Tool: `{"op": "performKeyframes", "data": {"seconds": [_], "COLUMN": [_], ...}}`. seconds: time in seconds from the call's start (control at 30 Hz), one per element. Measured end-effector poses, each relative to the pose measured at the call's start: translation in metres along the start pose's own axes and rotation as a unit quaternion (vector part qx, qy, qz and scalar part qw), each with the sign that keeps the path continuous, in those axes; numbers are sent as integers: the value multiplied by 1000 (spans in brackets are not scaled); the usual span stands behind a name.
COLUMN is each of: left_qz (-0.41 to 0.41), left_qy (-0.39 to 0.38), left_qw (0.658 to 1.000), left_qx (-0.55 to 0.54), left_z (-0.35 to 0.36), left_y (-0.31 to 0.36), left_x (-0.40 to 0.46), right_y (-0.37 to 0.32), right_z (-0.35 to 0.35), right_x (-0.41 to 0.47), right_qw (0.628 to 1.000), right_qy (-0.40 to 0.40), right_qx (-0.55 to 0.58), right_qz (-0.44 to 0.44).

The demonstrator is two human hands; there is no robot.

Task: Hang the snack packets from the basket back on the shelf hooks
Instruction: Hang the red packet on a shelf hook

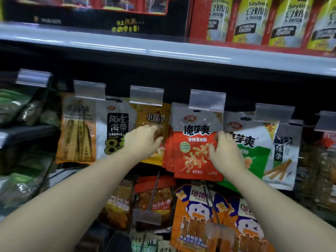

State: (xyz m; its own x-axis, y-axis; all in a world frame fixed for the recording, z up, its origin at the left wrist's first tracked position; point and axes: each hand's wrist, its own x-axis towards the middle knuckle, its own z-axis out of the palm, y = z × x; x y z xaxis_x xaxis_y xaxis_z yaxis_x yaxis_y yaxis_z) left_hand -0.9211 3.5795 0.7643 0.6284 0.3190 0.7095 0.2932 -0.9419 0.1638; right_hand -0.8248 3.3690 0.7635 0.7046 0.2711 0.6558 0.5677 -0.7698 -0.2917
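Observation:
A red and grey snack packet hangs in the middle of the hook row, under a clear price tag holder. My right hand rests against its right edge, fingers curled on the packet. My left hand is at its left edge, in front of a yellow-brown packet; whether it grips the red packet I cannot tell. More red packets hang behind the front one. The basket is out of view.
Neighbouring hooks carry a white seaweed packet, an orange packet and a green and white packet. Orange cartoon packets hang on the row below. Above, a grey shelf edge holds soybean powder bags.

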Motion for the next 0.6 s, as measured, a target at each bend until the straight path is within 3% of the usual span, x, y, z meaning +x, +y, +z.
{"op": "performKeyframes", "data": {"seconds": [0.23, 0.6], "left_qz": [81, 170], "left_qy": [-86, -168], "left_qw": [988, 968], "left_qx": [103, 81], "left_z": [-18, -24], "left_y": [-63, -163], "left_x": [-78, -224], "right_y": [-56, -127], "right_z": [-1, 39], "right_x": [-83, -248], "right_qw": [988, 965], "right_qy": [-69, -209], "right_qx": [-113, -156], "right_qz": [-79, -42]}}
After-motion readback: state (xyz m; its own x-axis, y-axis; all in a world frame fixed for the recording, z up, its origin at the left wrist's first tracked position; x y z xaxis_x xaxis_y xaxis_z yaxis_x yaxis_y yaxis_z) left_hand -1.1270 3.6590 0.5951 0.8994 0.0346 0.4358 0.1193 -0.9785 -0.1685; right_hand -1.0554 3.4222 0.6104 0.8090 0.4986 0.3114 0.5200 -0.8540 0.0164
